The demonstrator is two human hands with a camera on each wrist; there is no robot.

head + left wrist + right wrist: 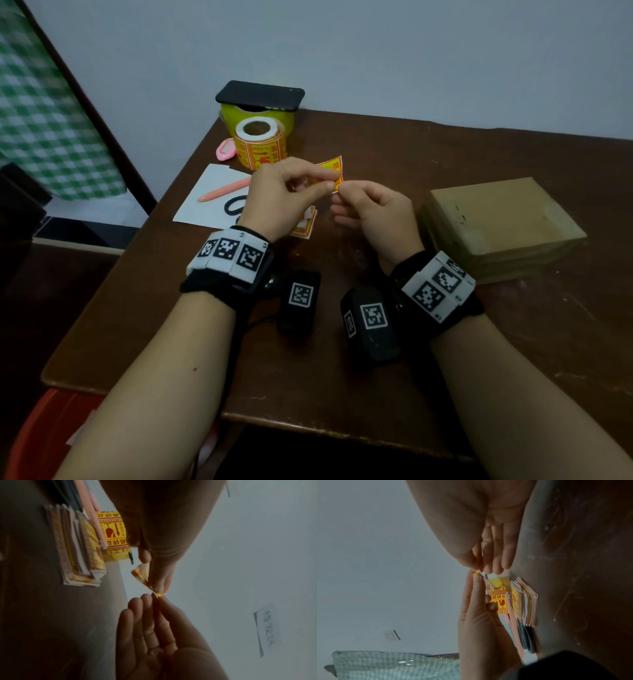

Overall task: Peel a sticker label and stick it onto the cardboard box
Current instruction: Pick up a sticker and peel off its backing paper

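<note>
A yellow and red sticker label is held up above the table between both hands. My left hand pinches its lower edge with thumb and forefinger. My right hand pinches the label's corner right beside the left fingertips, its other fingers loosely extended. Whether sticker and backing are parted there cannot be told. The cardboard box lies flat at the right, apart from both hands. The label roll stands at the back.
A pile of used label pieces lies under my left hand. A yellow tub with a phone on it stands behind the roll. White paper, a pink pen, a black hair tie and a pink cutter lie at the left.
</note>
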